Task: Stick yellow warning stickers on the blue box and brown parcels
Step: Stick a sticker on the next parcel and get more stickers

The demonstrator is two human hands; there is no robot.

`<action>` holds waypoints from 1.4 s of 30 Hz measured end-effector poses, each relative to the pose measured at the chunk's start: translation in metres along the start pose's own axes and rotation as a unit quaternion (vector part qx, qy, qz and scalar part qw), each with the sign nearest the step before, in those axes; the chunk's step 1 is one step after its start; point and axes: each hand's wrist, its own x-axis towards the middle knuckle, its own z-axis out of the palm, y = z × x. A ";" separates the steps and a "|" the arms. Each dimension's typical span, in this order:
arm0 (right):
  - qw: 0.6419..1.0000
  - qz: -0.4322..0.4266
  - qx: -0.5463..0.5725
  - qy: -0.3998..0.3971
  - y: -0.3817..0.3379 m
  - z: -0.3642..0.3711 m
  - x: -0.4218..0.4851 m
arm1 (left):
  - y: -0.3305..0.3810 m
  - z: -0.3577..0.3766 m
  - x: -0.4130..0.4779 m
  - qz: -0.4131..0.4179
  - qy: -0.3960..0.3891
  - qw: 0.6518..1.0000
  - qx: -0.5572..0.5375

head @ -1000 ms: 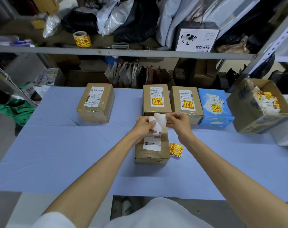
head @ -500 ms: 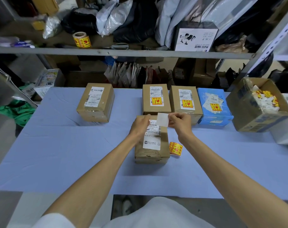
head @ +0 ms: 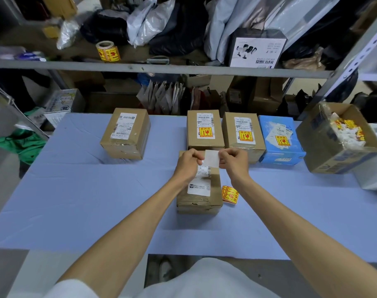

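A brown parcel (head: 201,197) lies in front of me on the blue table (head: 75,190). Above its far end, my left hand (head: 188,163) and my right hand (head: 232,161) both pinch one sticker (head: 212,158), whose white back faces me. Loose yellow warning stickers (head: 230,194) lie just right of that parcel. Behind stand two brown parcels (head: 204,130) (head: 242,133) and the blue box (head: 279,138), each with a yellow sticker on top. A further brown parcel (head: 126,132) at the left carries only a white label.
An open cardboard box (head: 338,138) holding peeled backings and yellow stickers stands at the right. A roll of yellow stickers (head: 107,50) sits on the metal shelf (head: 161,68) behind the table, among bags and packages.
The white sheet has flattened out between my hands. Both hands have shifted slightly up and away along the parcel.
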 end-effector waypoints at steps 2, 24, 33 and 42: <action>1.000 -0.001 -0.002 -0.001 0.000 0.001 0.000 | 0.000 0.002 0.000 0.017 0.017 1.000 0.005; 0.991 0.013 0.030 -0.128 -0.004 0.002 -0.006 | -0.008 0.010 0.007 0.050 0.068 0.996 0.034; 0.995 0.021 -0.046 -0.080 0.005 -0.005 0.001 | -0.013 0.000 0.009 0.002 0.027 0.999 -0.030; 0.994 0.013 -0.030 -0.101 0.004 -0.004 -0.003 | -0.025 -0.005 0.004 -0.045 0.020 0.997 -0.056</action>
